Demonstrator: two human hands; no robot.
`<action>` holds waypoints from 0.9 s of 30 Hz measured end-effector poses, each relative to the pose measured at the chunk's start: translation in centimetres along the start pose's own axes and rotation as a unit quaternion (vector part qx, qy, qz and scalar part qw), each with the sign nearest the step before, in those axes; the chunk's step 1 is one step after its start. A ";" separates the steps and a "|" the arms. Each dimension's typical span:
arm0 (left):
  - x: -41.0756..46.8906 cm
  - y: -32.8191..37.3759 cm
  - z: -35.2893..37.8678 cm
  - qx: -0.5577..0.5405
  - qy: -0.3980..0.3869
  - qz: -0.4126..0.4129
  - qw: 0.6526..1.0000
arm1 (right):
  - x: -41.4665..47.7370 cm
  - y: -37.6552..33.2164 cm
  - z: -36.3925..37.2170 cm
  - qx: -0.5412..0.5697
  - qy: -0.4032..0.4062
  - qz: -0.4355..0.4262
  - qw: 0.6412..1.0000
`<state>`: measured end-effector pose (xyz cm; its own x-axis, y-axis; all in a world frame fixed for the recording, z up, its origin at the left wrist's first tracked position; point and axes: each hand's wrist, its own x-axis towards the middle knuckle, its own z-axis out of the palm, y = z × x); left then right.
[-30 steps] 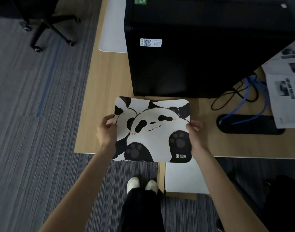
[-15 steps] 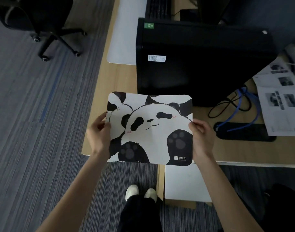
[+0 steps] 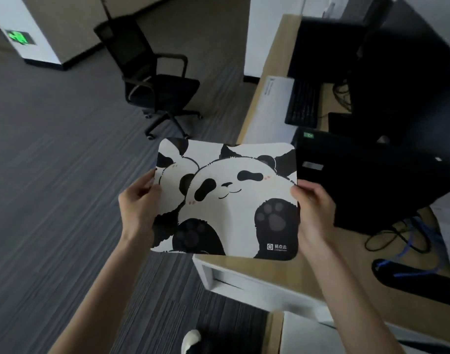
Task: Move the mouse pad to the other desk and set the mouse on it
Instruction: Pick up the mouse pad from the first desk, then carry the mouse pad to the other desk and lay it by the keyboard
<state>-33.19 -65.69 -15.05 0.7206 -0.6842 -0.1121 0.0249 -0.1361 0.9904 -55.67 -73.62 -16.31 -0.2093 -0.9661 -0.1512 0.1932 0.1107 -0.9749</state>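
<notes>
A black-and-white panda mouse pad (image 3: 229,200) is held up in the air, partly over the carpet and partly over the front left corner of the wooden desk (image 3: 328,272). My left hand (image 3: 139,200) grips its left edge and my right hand (image 3: 313,208) grips its right edge. No mouse is visible.
A black computer tower (image 3: 367,180) lies on the desk at right, with a black keyboard (image 3: 304,103), a white mat (image 3: 272,103), cables (image 3: 408,238) and papers near it. A black office chair (image 3: 154,80) stands on the grey carpet (image 3: 52,187) to the left. A white drawer unit (image 3: 244,279) sits under the desk.
The pad has been lifted off the desk and carried left, now hanging partly over the carpet. My view has swung left and up, bringing the chair and floor into sight.
</notes>
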 end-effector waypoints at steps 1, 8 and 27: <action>0.6 0.8 -1.1 -0.003 0.008 0.009 1.000 | -0.2 -0.7 1.5 0.008 -0.012 -0.005 1.000; 6.8 4.4 -7.5 -0.020 0.042 0.047 0.998 | -0.1 -2.9 11.8 0.028 -0.068 -0.053 0.996; 38.4 9.6 -11.7 -0.050 -0.013 0.085 0.995 | 12.1 -2.1 40.0 0.039 -0.030 -0.080 0.996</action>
<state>2.78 -84.91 -8.90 0.7020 -0.7098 0.0575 -0.0262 0.0549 0.9981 -20.31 -94.88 -9.57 -0.1856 -0.9825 0.0183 0.2363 -0.0627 -0.9697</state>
